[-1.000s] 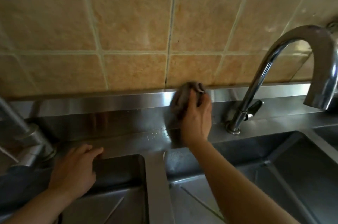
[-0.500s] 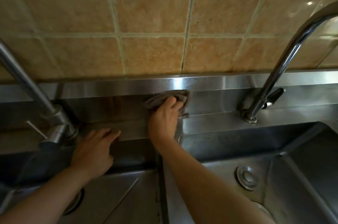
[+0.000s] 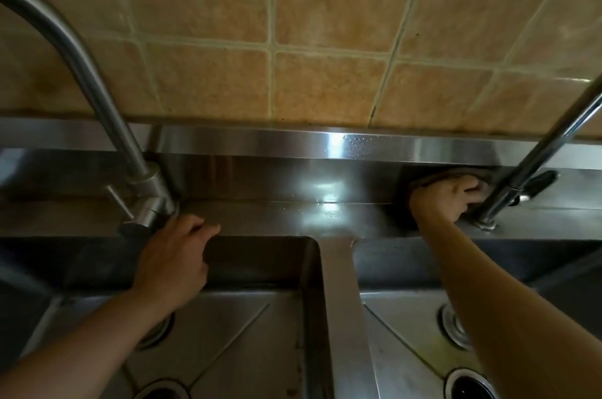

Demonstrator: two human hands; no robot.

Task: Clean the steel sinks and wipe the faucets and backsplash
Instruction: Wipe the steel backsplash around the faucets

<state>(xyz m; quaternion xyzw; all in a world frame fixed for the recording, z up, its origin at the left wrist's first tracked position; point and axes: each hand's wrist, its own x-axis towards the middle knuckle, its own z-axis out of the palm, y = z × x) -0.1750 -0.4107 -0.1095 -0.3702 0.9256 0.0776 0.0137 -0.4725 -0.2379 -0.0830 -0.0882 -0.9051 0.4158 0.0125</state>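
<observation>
Right hand (image 3: 441, 201) grips the grey cloth (image 3: 456, 176), pressing it against the steel backsplash (image 3: 293, 177) just left of the right faucet (image 3: 508, 190). Soft and limp, it likely needs bunching under my fingers. Left hand (image 3: 176, 255) rests relaxed on the sink rim (image 3: 260, 226), holding nothing.

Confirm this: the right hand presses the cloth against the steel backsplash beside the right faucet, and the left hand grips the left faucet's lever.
One detail is wrong. In the head view the left hand rests on the sink's rear edge beside the left faucet, not gripping its lever. The right hand does press the cloth against the steel backsplash beside the right faucet.
</observation>
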